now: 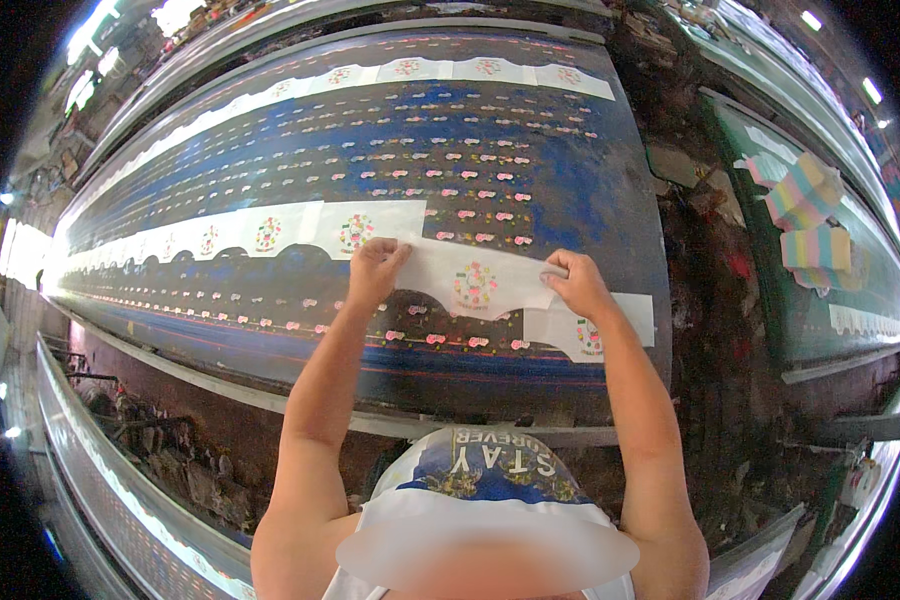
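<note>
Between my two hands a white cut fabric piece (440, 270) is stretched, with a round colourful print near its middle. My left hand (378, 268) pinches its upper left corner, and my right hand (576, 284) pinches its right end. Both hands are above the long dark printing table (590, 210). Under my right forearm lies another printed fabric piece (625, 312), partly hidden by the arm. Left of my left hand, a row of similar white pieces (295, 222) runs along the table.
A second row of white printed pieces (470, 70) lies along the far side. Small pink prints mark the table surface in lines. To the right, striped pastel fabric pieces (815, 250) rest on a green table (760, 300). A cluttered gap separates the tables.
</note>
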`<act>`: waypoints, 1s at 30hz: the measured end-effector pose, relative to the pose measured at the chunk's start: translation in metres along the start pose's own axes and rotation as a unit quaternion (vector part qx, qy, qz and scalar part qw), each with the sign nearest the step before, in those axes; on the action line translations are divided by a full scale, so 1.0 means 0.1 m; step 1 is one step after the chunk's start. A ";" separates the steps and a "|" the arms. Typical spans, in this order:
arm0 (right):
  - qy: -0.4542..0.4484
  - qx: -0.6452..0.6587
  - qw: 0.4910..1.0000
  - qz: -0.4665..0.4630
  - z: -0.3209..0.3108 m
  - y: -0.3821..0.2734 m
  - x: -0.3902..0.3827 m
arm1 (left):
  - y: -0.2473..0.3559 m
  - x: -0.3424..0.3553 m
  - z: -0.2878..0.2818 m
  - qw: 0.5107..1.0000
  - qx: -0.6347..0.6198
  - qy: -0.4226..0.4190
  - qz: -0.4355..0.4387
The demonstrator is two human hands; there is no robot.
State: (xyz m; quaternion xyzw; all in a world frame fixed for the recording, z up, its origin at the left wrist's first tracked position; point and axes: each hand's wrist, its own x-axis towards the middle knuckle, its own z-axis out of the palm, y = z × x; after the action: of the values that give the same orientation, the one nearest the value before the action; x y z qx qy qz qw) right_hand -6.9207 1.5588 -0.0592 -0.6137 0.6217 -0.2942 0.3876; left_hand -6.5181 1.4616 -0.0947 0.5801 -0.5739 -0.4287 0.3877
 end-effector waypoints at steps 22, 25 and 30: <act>0.330 -0.070 0.939 0.073 0.49 0.48 1.04 | -0.08 0.60 0.33 0.898 0.341 0.209 0.186; 0.343 0.133 0.923 0.109 0.32 0.49 0.89 | -0.11 0.63 0.32 0.900 0.328 0.209 0.195; 0.382 -0.047 0.911 0.147 -0.22 0.94 0.01 | -0.14 0.62 0.32 0.903 0.311 0.207 0.212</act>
State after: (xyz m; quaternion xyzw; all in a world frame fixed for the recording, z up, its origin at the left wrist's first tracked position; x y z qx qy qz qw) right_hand -6.9899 1.5625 -0.1265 -0.3742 0.8183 -0.4164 0.1304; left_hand -6.5453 1.4021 -0.1221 0.6117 -0.6943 -0.0064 0.3791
